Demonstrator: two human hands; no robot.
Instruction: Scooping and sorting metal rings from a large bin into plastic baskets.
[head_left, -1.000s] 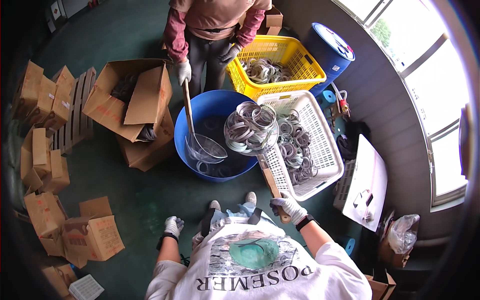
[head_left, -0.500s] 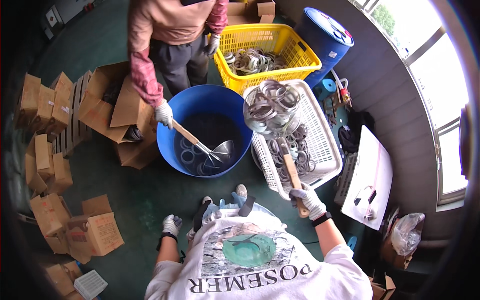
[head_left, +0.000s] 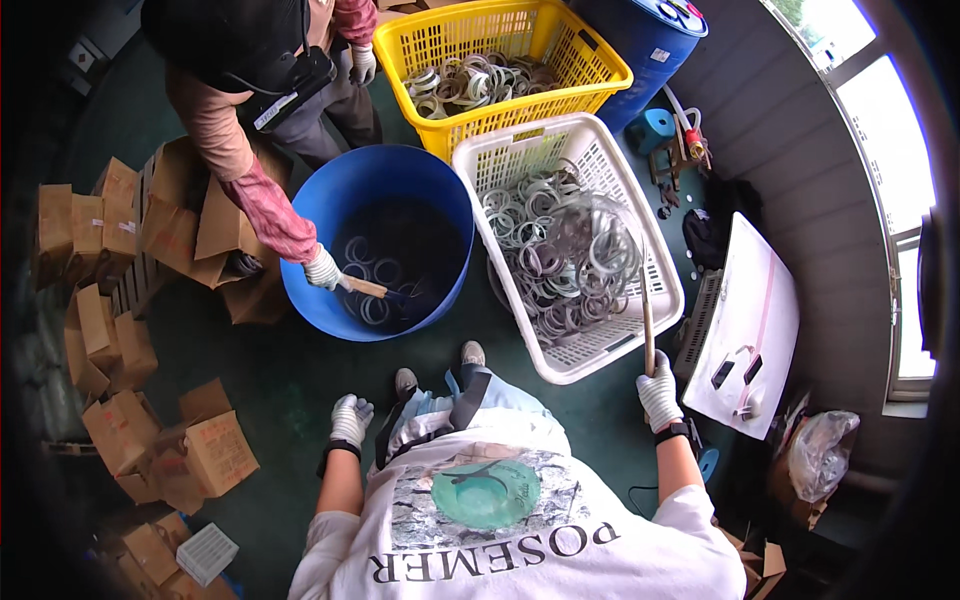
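Note:
My right hand [head_left: 659, 398], in a white work glove, is closed round the wooden handle of a wire-mesh skimmer [head_left: 648, 325]. The skimmer's head is tipped on its side over the white plastic basket [head_left: 565, 366], partly blurred. Many pale rings [head_left: 545, 235] lie heaped in that basket, and several more show around the mesh. My left hand [head_left: 350, 420], gloved too, hangs low before the blue tub [head_left: 372, 165]; its fingers are curled with nothing seen in them. Inside the tub, rings show in dark liquid.
A co-worker's gloved hand [head_left: 323, 268] holds a wooden-handled tool [head_left: 365, 287] dipped in the tub. Behind the white basket stand a yellow basket [head_left: 440, 130] of rings and a blue drum [head_left: 645, 50]. Cardboard boxes [head_left: 215, 455] line the left; a white board [head_left: 745, 330] leans right.
The skimmer, heaped with rings before, has turned over above the white basket, and the basket's pile has grown. The co-worker has bent lower, with the tool deeper in the tub.

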